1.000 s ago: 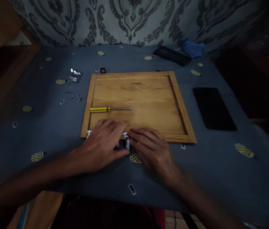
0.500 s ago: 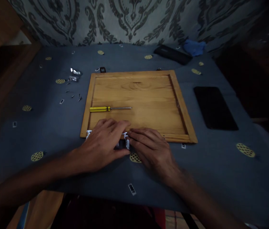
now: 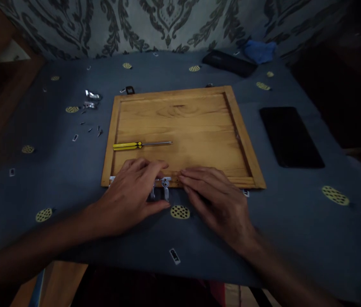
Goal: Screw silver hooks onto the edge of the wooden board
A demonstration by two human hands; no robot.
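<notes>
A framed wooden panel (image 3: 180, 128) lies on the cloth-covered table. At its near edge, a shiny metal hinge-like fitting (image 3: 165, 183) has its arm jutting toward me. My left hand (image 3: 129, 192) lies over that edge and holds the fitting, thumb in front and fingers on the panel side; part of the metal is hidden under it. Another bit of metal (image 3: 112, 179) shows left of this hand. My right hand (image 3: 215, 194) is beside the fitting, its fingertips pressed together at the panel edge; anything between them is hidden. A yellow-handled screwdriver (image 3: 127, 146) rests on the panel.
Loose metal fittings (image 3: 91, 99) and several small screws (image 3: 99, 133) lie left of the panel. To the right is a dark flat tablet-like slab (image 3: 291, 136). A black case (image 3: 228, 63) and a blue cloth (image 3: 260, 51) lie at the back, before a patterned curtain (image 3: 167, 25).
My right hand has drawn slightly right, away from the metal fitting, so more of the fitting shows. My left hand keeps its place on the panel edge. The view has shifted a little.
</notes>
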